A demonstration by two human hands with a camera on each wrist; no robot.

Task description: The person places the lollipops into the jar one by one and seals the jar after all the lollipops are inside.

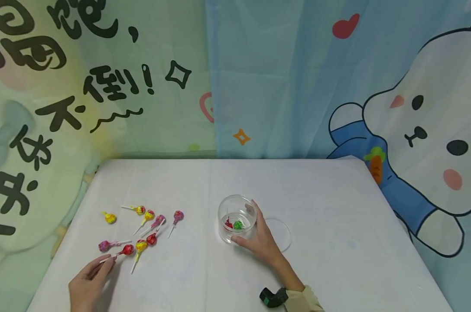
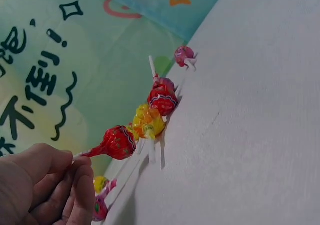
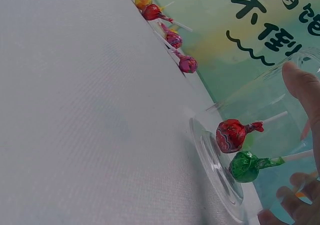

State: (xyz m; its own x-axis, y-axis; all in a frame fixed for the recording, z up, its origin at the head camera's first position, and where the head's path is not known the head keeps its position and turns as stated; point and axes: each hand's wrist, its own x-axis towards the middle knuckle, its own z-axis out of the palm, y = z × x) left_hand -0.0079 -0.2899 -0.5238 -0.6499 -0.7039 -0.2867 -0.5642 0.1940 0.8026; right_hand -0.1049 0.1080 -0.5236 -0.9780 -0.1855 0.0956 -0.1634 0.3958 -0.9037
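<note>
Thumb and fingers of the left hand [image 1: 89, 281] pinch the white stick of a red lollipop [image 2: 120, 142], its round wrapped head pointing away from the hand. Just right of that head, a yellow lollipop [image 1: 141, 246] lies on the white-covered bench [image 1: 344, 242], its stick toward the near edge; a purple lollipop [image 1: 104, 246] lies just to the left. A second red lollipop [image 1: 151, 239] is a little farther right, near more wrapped ones, while a pink lollipop [image 1: 178, 216] sits at the right of the group and a small yellow sweet [image 1: 109, 217] at the far left. The right hand [image 1: 261, 242] curves round a clear glass cup [image 1: 222, 226], thumb at the near side. The cup stands upright, and at its bottom a red-wrapped lollipop [image 3: 231, 135] and a green lollipop [image 3: 245, 166] rest side by side, sticks slanting upward. Beside the right hand lies a clear ring or lid [image 1: 290, 237]; I cannot tell which.
</note>
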